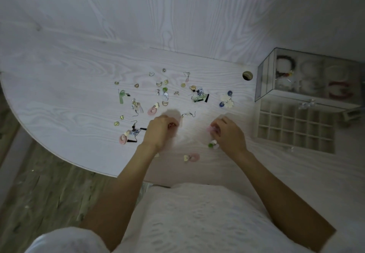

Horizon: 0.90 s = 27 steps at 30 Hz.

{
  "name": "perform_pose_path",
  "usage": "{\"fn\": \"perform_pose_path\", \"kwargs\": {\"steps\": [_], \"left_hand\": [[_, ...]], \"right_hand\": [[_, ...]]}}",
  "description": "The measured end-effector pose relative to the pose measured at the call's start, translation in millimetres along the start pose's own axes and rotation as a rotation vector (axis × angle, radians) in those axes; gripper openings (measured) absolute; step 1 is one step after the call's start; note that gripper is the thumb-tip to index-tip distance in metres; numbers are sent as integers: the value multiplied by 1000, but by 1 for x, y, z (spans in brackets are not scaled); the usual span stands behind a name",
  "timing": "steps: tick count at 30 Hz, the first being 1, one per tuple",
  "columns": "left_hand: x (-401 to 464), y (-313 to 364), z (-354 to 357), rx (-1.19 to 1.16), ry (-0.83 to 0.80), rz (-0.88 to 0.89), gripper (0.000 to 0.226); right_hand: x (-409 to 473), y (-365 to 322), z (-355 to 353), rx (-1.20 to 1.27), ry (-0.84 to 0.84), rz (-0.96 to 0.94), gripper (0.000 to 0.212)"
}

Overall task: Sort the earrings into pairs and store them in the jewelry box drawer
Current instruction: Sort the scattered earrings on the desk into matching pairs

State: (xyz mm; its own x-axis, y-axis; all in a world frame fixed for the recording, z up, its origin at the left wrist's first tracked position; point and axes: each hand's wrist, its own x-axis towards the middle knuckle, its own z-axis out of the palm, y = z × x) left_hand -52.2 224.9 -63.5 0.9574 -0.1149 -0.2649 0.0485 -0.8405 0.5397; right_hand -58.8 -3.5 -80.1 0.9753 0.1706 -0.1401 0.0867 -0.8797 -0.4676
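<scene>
While the jewelry box (308,77) holds bracelets, its pulled-out drawer (296,128) shows bare compartments. Loose earrings (164,94) scatter across the table (79,87). Left hand (158,132) pinches a small reddish piece; right hand (227,132) pinches a pink earring (212,130).

earrings (164,94) mid-table (79,71) | drawer (296,126) right (before jewelry box (308,75))
</scene>
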Motion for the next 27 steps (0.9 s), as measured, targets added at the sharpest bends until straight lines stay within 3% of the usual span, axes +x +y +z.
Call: {"fn": "perform_pose_path", "kwargs": {"steps": [4,13,21,27], "left_hand": [[1,18,14,1,-43,59,11],[25,74,52,-265,10,27,15],[43,106,71,-214,47,67,35],[41,118,80,-136,23,201,41]], "right_hand": [[-1,3,0,15,22,27,8],[1,26,-15,14,170,247,13],[8,27,-20,216,165,402,39],[12,16,-15,260,154,387,37]]}}
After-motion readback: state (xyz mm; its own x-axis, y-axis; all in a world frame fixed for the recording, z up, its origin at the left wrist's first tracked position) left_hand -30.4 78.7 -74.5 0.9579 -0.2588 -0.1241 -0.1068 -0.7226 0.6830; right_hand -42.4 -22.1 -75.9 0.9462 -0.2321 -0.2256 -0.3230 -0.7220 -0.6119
